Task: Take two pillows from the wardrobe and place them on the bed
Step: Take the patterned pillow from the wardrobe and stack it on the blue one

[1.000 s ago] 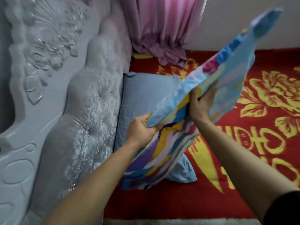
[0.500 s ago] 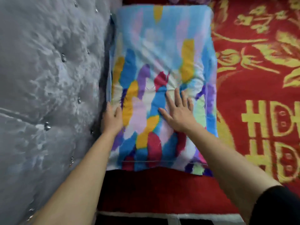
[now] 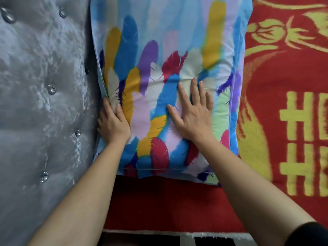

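A pillow with a bright feather print [image 3: 170,50] lies flat on the bed, its left edge against the headboard. My left hand [image 3: 112,124] grips that left edge between pillow and headboard. My right hand [image 3: 192,114] rests flat on the pillow's middle, fingers spread and pressing into the cover. The grey-blue pillow from a moment ago is hidden, most likely under the printed one.
A grey tufted headboard [image 3: 44,103] with shiny buttons fills the left side. A red blanket with yellow patterns [image 3: 284,121] covers the bed to the right and in front of the pillow. The bed's near edge [image 3: 177,233] runs along the bottom.
The printed pillow went from held up in both hands to lying flat by the headboard. My view has since come closer, and the right hand stays pressed on it.
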### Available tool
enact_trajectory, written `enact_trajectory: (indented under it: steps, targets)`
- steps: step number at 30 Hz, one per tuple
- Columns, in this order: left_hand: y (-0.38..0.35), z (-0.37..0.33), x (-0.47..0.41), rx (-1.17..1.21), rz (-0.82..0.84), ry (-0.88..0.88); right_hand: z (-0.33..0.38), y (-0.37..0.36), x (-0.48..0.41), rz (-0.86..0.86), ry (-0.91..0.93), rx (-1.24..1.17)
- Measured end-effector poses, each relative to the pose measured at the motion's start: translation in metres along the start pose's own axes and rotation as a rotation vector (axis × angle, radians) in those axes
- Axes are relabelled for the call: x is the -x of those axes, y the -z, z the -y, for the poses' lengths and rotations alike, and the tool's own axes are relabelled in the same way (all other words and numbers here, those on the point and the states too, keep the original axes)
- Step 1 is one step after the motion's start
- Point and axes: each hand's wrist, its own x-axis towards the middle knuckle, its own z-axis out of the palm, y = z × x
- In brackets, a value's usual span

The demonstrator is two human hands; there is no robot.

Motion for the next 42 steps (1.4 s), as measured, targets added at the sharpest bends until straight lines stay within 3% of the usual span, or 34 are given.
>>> enact_trajectory:
  steps: [3,7,10,15,19,22,25,27,30,34,38,42]
  targets:
    - [0.004,0.008,0.015,0.158,-0.094,-0.018,-0.004,0.004,0.029,-0.140,-0.132,-0.038]
    - [0.013,0.016,0.018,0.354,-0.074,0.052,-0.018,0.002,0.082,-0.078,-0.447,-0.117]
    - [0.017,0.014,0.008,0.439,-0.048,0.082,-0.033,0.005,0.103,-0.061,-0.582,-0.314]
    - [0.033,0.008,-0.020,0.436,-0.189,0.303,-0.037,0.022,0.097,-0.157,-0.596,-0.432]
    - [0.060,-0.009,-0.037,0.771,-0.253,0.248,-0.024,0.044,0.081,-0.340,-0.569,-0.421]
    - [0.053,0.007,-0.037,0.483,-0.147,0.342,-0.023,0.040,0.080,-0.239,-0.526,-0.343]
    - [0.052,0.009,-0.037,0.381,0.029,0.442,-0.034,0.030,0.086,-0.046,-0.526,-0.373]
    - [0.059,-0.003,-0.034,0.230,-0.086,0.290,-0.034,0.033,0.084,-0.080,-0.522,-0.305]
    - [0.065,-0.024,-0.003,0.029,-0.280,-0.219,-0.015,0.045,0.070,-0.172,-0.360,-0.194]
    - [0.045,-0.072,0.009,-0.212,-0.123,-0.616,0.017,0.040,0.027,-0.144,-0.159,-0.141]
    - [0.029,-0.109,-0.043,-0.322,-0.001,-0.690,0.005,0.033,-0.037,-0.042,-0.077,0.005]
    - [0.010,-0.098,-0.046,-0.342,0.060,-0.576,-0.027,0.022,-0.048,0.046,-0.323,0.019]
